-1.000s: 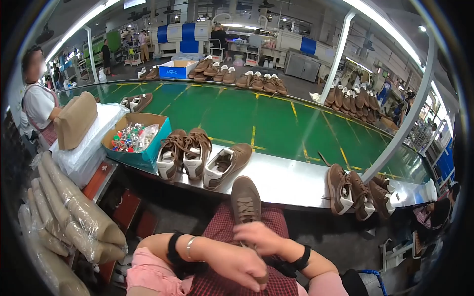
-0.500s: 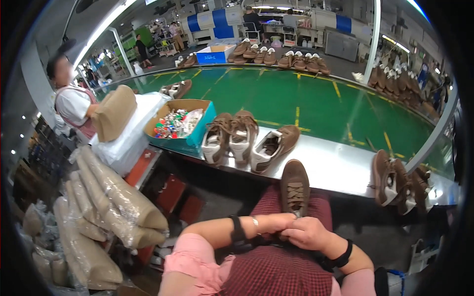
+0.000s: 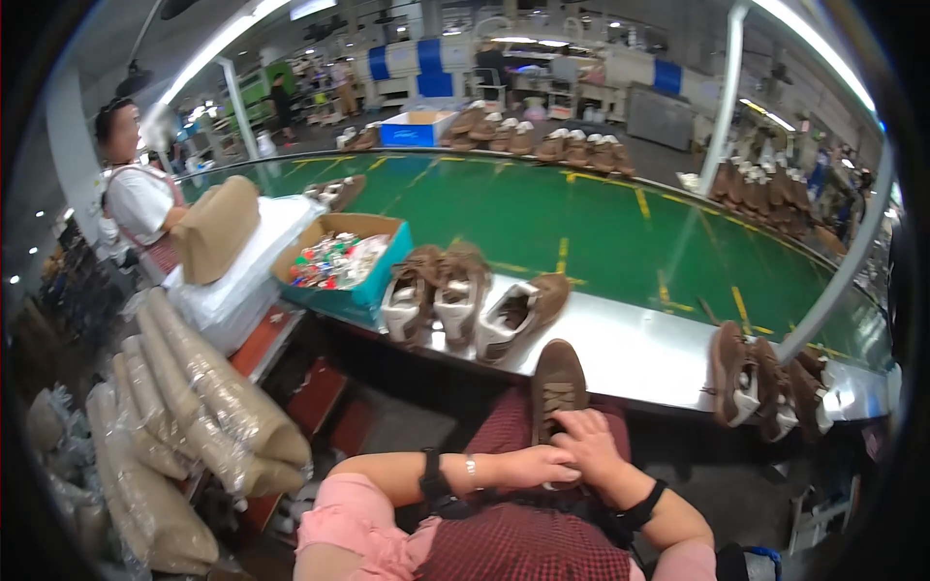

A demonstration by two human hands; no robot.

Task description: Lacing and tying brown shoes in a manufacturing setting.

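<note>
Several tan, plastic-wrapped forms (image 3: 218, 397) lie at the far left, below a co-worker (image 3: 140, 208) in white sleeves. Next comes a teal-walled box (image 3: 387, 263) of small coloured pieces, then two brown shoes (image 3: 455, 290) side by side, heels toward the person, and a single brown shoe (image 3: 550, 295) tilted beside them. Nearer the person, the left grip (image 3: 538, 467), a bare hand with a bracelet at its wrist, reaches the ankle end of the laced shoe (image 3: 559, 371), which rests over the lap, toe toward the metal tabletop (image 3: 620, 353). Blur and overlapping fingers hide whether this grip is closed on anything; I cannot tell. The right grip (image 3: 589, 443) lies over the laced upper, fingers spread, not wrapped round the shoe. Half a second ago those fingers were bunched against the left ones; now they fan forward, so the handling seems centred on the lacing. Farther right, more brown shoes (image 3: 733, 376) line the tabletop's near edge.
</note>
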